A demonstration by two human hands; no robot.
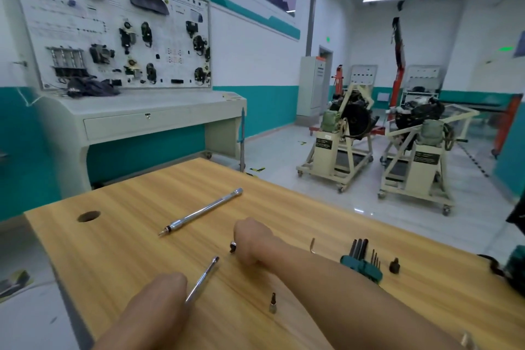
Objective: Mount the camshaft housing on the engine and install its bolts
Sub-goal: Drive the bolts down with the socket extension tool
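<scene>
left hand (167,288) grips a slim metal bar (203,277); right hand (251,240) pinches a small dark socket (233,247). both hover above the counter (113,236).

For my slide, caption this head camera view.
At a wooden workbench, the left hand holds a slim metal bar while the right hand pinches a small bit, engines on stands behind.

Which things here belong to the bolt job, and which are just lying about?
Likely job: left hand gripping thin bar; right hand pinching small bit; long bar; loose bit socket; engine on stand.
Lying about: hex key set; bent key; trainer board.
</scene>
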